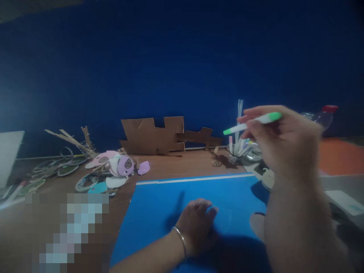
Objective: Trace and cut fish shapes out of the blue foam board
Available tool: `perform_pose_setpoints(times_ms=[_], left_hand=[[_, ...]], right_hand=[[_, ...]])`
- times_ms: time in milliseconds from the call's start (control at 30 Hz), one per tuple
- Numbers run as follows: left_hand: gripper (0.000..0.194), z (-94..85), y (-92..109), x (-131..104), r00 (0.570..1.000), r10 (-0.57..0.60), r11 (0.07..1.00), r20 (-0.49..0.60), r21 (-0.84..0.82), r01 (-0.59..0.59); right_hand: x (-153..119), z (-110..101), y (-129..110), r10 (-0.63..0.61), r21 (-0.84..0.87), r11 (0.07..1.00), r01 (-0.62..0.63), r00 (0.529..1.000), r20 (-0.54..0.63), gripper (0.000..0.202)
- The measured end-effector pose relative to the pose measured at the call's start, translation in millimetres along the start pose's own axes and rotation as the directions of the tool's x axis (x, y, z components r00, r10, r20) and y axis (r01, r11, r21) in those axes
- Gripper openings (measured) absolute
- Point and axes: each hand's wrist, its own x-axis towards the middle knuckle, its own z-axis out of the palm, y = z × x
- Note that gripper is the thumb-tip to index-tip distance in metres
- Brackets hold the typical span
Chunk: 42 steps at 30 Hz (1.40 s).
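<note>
My right hand (287, 132) is raised over the right side, its fingers closed round a white marker (241, 127) with green ends, which points left. Low over the blue sheet (159, 212), my left hand (199, 223), with a silver bangle on its wrist, has its fingers curled together at the middle. A faint curved outline shows on the sheet beside its fingertips; what the fingers hold is too unclear to tell. A pale rounded piece (256, 224) is partly hidden by my right forearm.
Brown cardboard (153, 136) leans on the blue wall. At left lie felt cutouts (125, 165), rings (85, 182) and wooden sticks (71, 138). A holder with pens (233, 157), a red-capped bottle (325, 118) and an orange sheet (341, 155) are on the right.
</note>
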Motion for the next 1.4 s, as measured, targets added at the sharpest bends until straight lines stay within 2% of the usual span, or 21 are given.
perform_pose_setpoints(times_ms=[67,133,233,333,367,433,567,667,733,833,900,1000,1067,1100,1167,1267,1333,1400], left_hand=[[0.058,0.9,-0.6,2.5,1.0,-0.014,1.0,-0.017,-0.021,0.014],[0.062,1.0,-1.5,4.4,0.999,-0.03,0.999,-0.037,-0.039,0.029],[0.064,0.5,-3.7,5.5,0.999,-0.042,0.998,-0.025,-0.053,0.04],[0.067,1.2,-5.9,5.8,1.0,-0.016,0.999,-0.016,-0.042,0.015],[0.067,1.9,-6.1,6.2,1.0,-0.004,0.999,-0.025,-0.041,0.003],[0.066,3.6,-5.2,7.5,0.999,0.024,0.999,-0.035,-0.048,-0.026],[0.064,5.3,0.5,10.7,0.996,0.086,0.995,-0.015,-0.057,-0.086],[0.065,2.7,3.8,9.8,0.995,0.094,0.993,-0.02,-0.064,-0.095],[0.058,-0.6,3.7,7.8,0.998,0.036,0.995,-0.06,-0.09,-0.042],[0.042,-4.5,0.2,6.7,0.973,-0.129,0.983,-0.189,-0.157,0.1],[0.041,-5.1,-2.9,8.9,0.946,-0.203,0.969,-0.251,-0.188,0.158],[0.027,-4.1,-6.1,14.7,0.962,-0.199,0.972,-0.186,-0.163,0.169],[0.027,-3.3,-6.8,17.6,0.975,-0.179,0.979,-0.129,-0.121,0.164],[0.03,-3.0,-6.6,18.3,0.978,-0.172,0.981,-0.118,-0.105,0.16],[0.03,-2.9,-5.1,18.3,0.981,-0.155,0.984,-0.119,-0.108,0.143],[0.023,-3.6,-0.6,16.1,0.989,-0.121,0.983,-0.086,-0.147,0.108],[0.02,-4.6,2.7,14.3,0.991,-0.116,0.982,-0.07,-0.16,0.104],[0.017,-5.8,4.9,13.0,0.994,-0.094,0.986,-0.046,-0.141,0.087]], right_hand=[[-4.5,-6.2,-23.0,-0.04,0.147,0.988,0.048,0.998,-0.052,0.013],[-6.9,-5.9,-32.3,-0.047,0.234,0.971,0.049,0.999,-0.014,0.012],[-10.5,4.4,-24.0,-0.015,0.203,0.979,-0.031,0.976,0.219,0.012],[-26.2,15.6,-0.7,0.109,0.087,0.982,-0.169,0.876,0.47,0.02],[-35.2,17.9,8.4,0.156,0.058,0.975,-0.217,0.84,0.519,0.021],[-58.0,20.1,27.2,0.264,0.04,0.94,-0.339,0.797,0.543,0.022],[-108.9,20.0,63.7,0.509,0.199,0.729,-0.655,0.713,0.483,0.026],[-137.9,21.9,84.3,0.631,0.354,0.567,-0.744,0.668,0.394,0.026],[-149.7,24.5,91.7,0.669,0.418,0.499,-0.759,0.644,0.372,0.025],[-158.6,28.3,92.9,0.674,0.482,0.423,-0.767,0.622,0.398,0.024],[-161.1,29.3,89.2,0.649,0.509,0.363,-0.78,0.604,0.462,0.023],[-163.3,28.6,82.5,0.588,0.547,0.257,-0.797,0.578,0.565,0.022],[-164.8,27.9,80.4,0.533,0.556,0.213,-0.803,0.573,0.623,0.019],[-165.9,27.8,80.3,0.497,0.548,0.216,-0.808,0.574,0.651,0.018],[-168.1,28.1,81.0,0.41,0.505,0.282,-0.816,0.579,0.705,0.015],[-170.7,28.6,79.3,0.315,0.385,0.481,-0.788,0.565,0.763,0.015],[-171.0,27.7,74.9,0.3,0.293,0.606,-0.74,0.553,0.777,0.017],[-170.4,25.9,69.4,0.289,0.223,0.708,-0.67,0.563,0.774,0.019]])
